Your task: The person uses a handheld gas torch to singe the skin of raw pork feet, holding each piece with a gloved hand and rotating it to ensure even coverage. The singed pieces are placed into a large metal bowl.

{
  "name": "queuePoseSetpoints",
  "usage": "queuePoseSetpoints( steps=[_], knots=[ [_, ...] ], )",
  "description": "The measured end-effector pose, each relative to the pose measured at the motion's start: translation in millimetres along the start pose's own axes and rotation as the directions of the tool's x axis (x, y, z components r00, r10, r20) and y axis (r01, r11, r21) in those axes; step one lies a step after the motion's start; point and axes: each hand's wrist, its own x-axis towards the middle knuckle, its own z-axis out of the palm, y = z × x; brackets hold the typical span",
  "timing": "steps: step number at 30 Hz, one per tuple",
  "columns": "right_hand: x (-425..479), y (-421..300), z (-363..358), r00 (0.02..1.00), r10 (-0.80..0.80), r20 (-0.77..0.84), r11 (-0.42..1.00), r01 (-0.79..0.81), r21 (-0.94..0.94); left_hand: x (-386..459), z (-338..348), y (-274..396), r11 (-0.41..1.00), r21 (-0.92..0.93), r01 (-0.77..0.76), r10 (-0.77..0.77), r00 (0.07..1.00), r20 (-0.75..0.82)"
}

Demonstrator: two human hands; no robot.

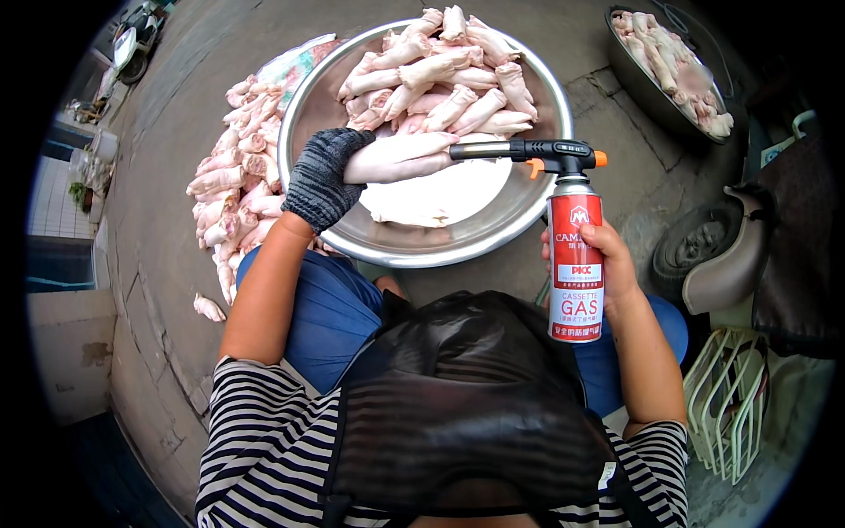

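Note:
My left hand (328, 173), in a grey-and-black knit glove, grips a pale pig's trotter (399, 158) by one end above a wide metal basin (521, 218). Bare, my right hand (610, 254) is wrapped around the red and white gas canister (575, 264) of a blowtorch. The torch head (561, 155) is black with an orange trigger, and its metal nozzle (478, 150) points left at the trotter's toe end. No flame can be made out. Many trotters (436, 72) are heaped on the basin's far side, while a single trotter (410, 218) lies near its front.
More trotters (244, 165) are piled on the ground left of the basin, partly on a plastic sheet (297, 66). A dark tub (634, 86) of trotters stands at far right. Nearby are a vehicle wheel (696, 241) and a pale metal rack (726, 402). A scooter (132, 46) is at upper left.

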Motion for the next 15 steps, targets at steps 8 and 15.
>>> queuePoseSetpoints(
  steps=[8, 15],
  knots=[
    [-0.5, 0.0, -1.5, 0.999, 0.002, 0.047, 0.996, -0.007, 0.087, -1.4, 1.2, -3.2, 0.998, -0.062, 0.032, -0.031, 0.999, 0.006],
    [-3.0, -2.2, 0.3, 0.999, -0.018, 0.047, 0.999, 0.016, 0.049, -5.6, 0.6, -4.0, 0.999, -0.048, 0.024, -0.024, 1.000, -0.003]
  ],
)
